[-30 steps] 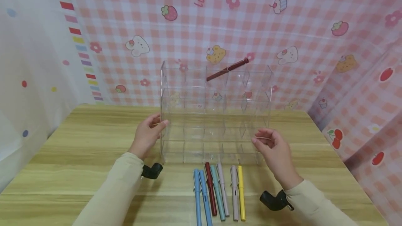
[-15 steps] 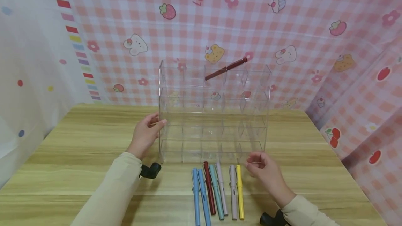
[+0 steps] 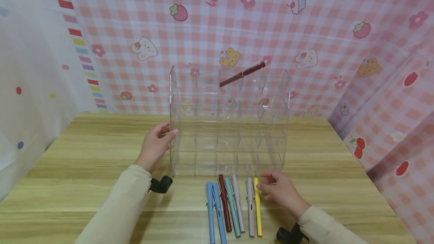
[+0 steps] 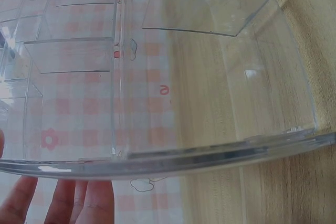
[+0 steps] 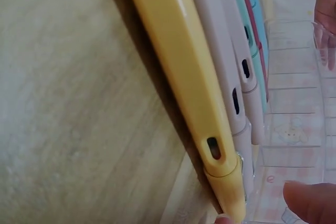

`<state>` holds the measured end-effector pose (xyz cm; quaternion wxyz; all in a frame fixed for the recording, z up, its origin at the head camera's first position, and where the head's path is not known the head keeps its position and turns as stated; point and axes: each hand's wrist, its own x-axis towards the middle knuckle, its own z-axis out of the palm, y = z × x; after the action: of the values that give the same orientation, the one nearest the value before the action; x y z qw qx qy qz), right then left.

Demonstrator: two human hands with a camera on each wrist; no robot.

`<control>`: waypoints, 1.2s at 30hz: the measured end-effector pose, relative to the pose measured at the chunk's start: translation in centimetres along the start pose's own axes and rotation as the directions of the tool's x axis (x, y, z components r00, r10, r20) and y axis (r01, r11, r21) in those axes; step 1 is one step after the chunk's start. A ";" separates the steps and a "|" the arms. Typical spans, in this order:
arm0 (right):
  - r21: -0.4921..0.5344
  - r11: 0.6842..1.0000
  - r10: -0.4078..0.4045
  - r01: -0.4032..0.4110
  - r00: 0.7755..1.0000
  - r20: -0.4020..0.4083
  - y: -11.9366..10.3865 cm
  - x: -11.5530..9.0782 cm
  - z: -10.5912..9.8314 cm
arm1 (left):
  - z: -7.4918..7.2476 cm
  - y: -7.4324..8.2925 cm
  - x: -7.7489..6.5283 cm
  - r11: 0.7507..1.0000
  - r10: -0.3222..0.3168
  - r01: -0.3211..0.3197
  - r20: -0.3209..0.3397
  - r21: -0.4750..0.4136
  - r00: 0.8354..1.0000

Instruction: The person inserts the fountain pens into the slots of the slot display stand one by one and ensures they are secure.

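A clear acrylic pen rack (image 3: 227, 123) with rows of compartments stands upright on the table. My left hand (image 3: 154, 146) grips its left side panel, the thumb in front and the fingers (image 4: 68, 203) on the outside. A dark red pen (image 3: 242, 74) lies slanted in the top row. My right hand (image 3: 281, 191) is at the capped end of the yellow pen (image 3: 258, 210); in the right wrist view a fingertip meets the cap and the thumb (image 5: 310, 200) stays apart from it. Left of the yellow pen lies a pale lilac pen (image 3: 250, 208).
More pens lie before the rack: another lilac pen (image 3: 238, 206), a teal pen (image 3: 232, 208), a dark red pen (image 3: 225, 204) and two blue pens, one the leftmost blue pen (image 3: 210, 214). Behind the wooden table (image 3: 84, 183) hangs a pink checked cloth (image 3: 203, 40).
My right hand has come down from the rack's right side to the top of the yellow pen. The left hand has kept its hold on the rack, and the pens lie as before.
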<state>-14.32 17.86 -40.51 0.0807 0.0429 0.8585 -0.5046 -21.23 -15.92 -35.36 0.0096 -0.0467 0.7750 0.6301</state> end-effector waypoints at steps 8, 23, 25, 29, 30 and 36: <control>-0.089 0.996 0.018 -0.016 1.000 0.019 0.1 0.6 0.4 | -0.1 -0.1 0.0 1.000 0.006 -0.006 -0.008 -0.001 1.000; -0.212 0.977 0.023 -0.010 0.998 0.059 -0.7 0.9 0.7 | -0.1 0.2 -0.2 1.000 0.006 -0.006 0.002 0.008 1.000; -0.224 0.975 0.018 -0.002 0.997 0.071 -0.8 1.0 0.7 | -0.1 0.2 -0.1 1.000 0.006 -0.006 0.001 0.007 1.000; -0.227 0.974 0.013 0.009 0.996 0.092 -0.9 0.9 0.6 | -0.1 0.2 -0.1 1.000 0.003 -0.003 0.002 0.011 1.000; -0.227 0.974 0.018 0.005 0.995 0.096 -0.9 0.9 0.6 | -0.1 0.1 -0.1 1.000 0.002 -0.002 0.002 0.013 1.000; -0.235 0.972 0.034 -0.006 0.993 0.114 -0.8 1.0 0.6 | -0.1 0.1 -0.1 1.000 0.001 -0.002 0.010 0.023 1.000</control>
<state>-15.42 16.89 -40.28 0.1404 0.0121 0.9053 -0.4008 -21.13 -15.96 -35.28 0.0137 -0.0426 0.7824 0.6212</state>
